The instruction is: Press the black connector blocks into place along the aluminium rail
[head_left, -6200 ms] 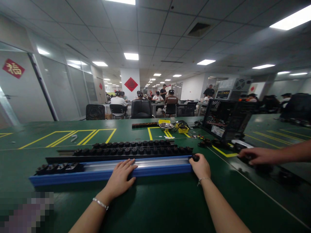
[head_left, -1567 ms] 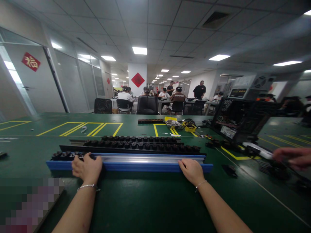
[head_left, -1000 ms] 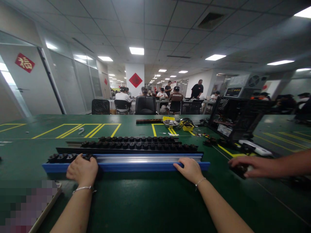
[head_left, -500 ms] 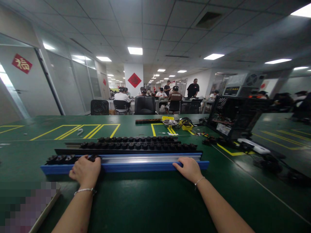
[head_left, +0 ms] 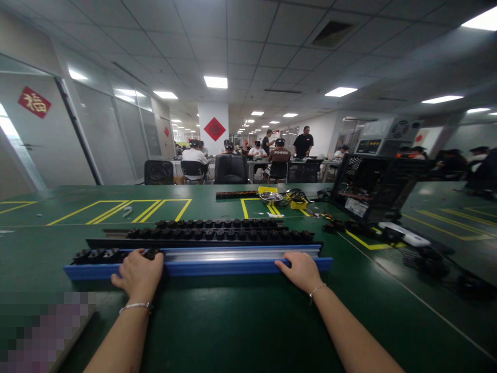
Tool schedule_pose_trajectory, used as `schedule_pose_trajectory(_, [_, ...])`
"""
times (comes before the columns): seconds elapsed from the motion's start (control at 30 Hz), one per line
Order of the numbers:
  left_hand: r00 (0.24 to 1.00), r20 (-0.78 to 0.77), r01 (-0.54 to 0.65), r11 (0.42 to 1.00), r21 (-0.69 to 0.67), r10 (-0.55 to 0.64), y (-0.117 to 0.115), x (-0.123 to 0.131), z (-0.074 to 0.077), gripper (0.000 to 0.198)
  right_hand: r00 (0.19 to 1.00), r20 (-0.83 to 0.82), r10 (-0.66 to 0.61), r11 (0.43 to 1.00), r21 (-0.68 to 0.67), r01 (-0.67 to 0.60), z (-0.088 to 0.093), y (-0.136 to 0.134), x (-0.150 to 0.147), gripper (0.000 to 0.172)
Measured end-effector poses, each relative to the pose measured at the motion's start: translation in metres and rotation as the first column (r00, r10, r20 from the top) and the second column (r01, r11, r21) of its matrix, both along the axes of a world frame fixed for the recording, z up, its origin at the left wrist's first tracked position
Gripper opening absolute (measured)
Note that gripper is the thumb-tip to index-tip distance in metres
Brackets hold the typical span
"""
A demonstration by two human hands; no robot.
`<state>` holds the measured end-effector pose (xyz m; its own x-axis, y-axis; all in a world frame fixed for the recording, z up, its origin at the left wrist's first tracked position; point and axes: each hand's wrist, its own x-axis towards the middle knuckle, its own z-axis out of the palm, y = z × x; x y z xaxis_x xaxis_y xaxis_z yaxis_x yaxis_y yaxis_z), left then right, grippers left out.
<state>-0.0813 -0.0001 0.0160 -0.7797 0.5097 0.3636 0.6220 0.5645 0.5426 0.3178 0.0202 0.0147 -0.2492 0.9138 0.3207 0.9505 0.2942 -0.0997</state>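
Note:
A long blue-edged rail [head_left: 221,268] with a shiny metal channel lies crosswise before me. Several black socket-like modules [head_left: 94,255] sit in its left end. My left hand [head_left: 140,274] is closed over a black module [head_left: 152,253] at the channel, left of the middle; its fingertips are partly hidden. Near the right end, my right hand [head_left: 301,270] grips the rail, thumb on the near blue edge and fingers over the channel. Just behind, a black strip [head_left: 116,242] and rows of similar black modules [head_left: 221,234] lie parallel to the rail.
An open computer case [head_left: 368,189] stands at the back right of the green table [head_left: 233,321], with cables and a white device [head_left: 406,234] nearby. A metal dish [head_left: 271,197] and yellow holders lie farther back. A blurred flat object [head_left: 50,331] is at the lower left. People sit beyond.
My left hand has shifted slightly right along the rail with the black module. My right hand keeps its grip. A standing person in the background has turned a little.

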Motion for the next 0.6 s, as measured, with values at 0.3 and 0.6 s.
schedule_pose_trajectory(0.3, [0.998,-0.012,0.054,0.998,0.011,-0.054,0.0022,0.0047,-0.0018,0.051,1.000,0.007,-0.005,1.000,-0.006,0.005,0.0014,-0.0005,-0.0013,0.043])
schedule_pose_trajectory(0.6, [0.995,-0.023,0.100,0.995,0.019,-0.099,0.0043,0.0072,-0.0031,0.047,1.000,0.001,-0.003,1.000,-0.012,0.003,0.0018,-0.0003,-0.0013,0.047])
